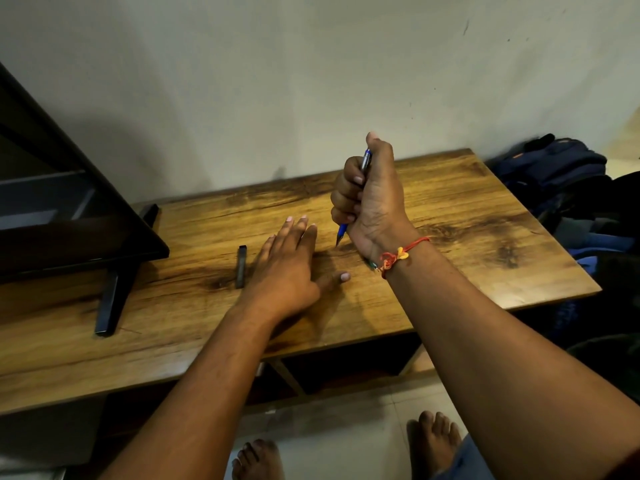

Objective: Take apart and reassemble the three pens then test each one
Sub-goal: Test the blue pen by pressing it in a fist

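My right hand (372, 199) is fisted around a blue pen (342, 232) held upright, tip down just above the wooden table (467, 230), thumb resting on its top end; a silver clip shows near the top. My left hand (291, 265) lies flat on the table, fingers spread, palm down, holding nothing. A dark pen (240, 266) lies on the table just left of my left hand. A small greenish piece (372, 265) peeks out beside my right wrist; what it is I cannot tell.
A black monitor (69, 209) on a dark stand leg (110, 303) occupies the table's left side. A pale wall rises behind. Dark blue bags (561, 174) are piled to the right of the table. Bare feet (433, 441) stand on the tiled floor below.
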